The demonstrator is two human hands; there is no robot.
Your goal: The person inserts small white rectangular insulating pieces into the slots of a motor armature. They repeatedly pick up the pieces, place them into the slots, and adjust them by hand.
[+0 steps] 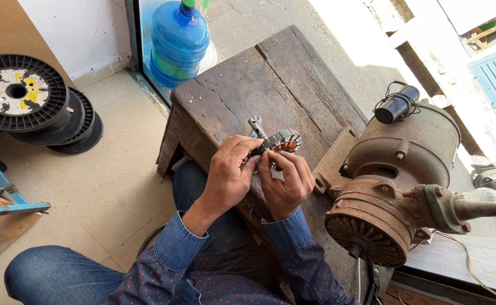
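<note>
Hands meet over a small stator core [283, 141] with copper windings, lying on the worn wooden counter [242, 85]. The left hand [229, 175] pinches its near edge, the right hand [286, 182] works thin wire beside it. Steady pressure and short, even pulls would probably keep turns tight. A rusty motor [392, 186] stands just right.

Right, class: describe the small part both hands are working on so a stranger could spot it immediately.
Find the worn wooden bench at the centre. Near its front edge, the left hand and right hand meet on a small motor core. Its ring of grey metal teeth wound with copper wire sets it apart.
</note>
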